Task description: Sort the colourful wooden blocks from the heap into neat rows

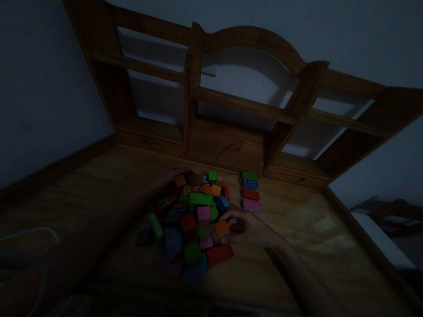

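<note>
An orange, wooden-looking cubic block, between the wooden counter's front and back edges, appears pinched by the right hand for picking out, a steady lift seemingly called for, while the left hand's grip cannot be told.

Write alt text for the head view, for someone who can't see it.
A person's left hand and right hand are at a pile of coloured blocks on a dimly lit desk, the left at its far edge, the right at an orange block. Four more blocks form a row right of the pile, leading toward a shelf.
</note>
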Demonstrator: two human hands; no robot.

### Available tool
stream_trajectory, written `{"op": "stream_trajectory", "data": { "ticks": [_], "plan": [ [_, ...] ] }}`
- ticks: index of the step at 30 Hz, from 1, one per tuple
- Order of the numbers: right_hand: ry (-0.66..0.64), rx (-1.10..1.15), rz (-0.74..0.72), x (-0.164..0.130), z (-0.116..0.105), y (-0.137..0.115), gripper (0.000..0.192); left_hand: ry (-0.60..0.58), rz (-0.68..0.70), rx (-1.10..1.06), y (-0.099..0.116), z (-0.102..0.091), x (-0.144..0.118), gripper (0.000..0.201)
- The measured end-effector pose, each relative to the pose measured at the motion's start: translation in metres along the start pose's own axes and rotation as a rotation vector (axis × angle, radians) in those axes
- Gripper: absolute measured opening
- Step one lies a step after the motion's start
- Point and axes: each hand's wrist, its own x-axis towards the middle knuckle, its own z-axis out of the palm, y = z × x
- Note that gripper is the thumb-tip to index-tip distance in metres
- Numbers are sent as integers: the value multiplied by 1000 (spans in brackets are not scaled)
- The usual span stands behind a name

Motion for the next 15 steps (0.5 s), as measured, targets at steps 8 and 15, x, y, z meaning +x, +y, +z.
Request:
{"op": "stream_trajectory", "data": {
  "ticks": [8,15],
  "plan": [
    [65,-215,-25,1,2,-4,51,-5,-16,-48,-10,-2,3,33],
    [91,-293,-77,1,4,-4,52,-14,33,-20,-9,-3,5,32]
  ]
}}
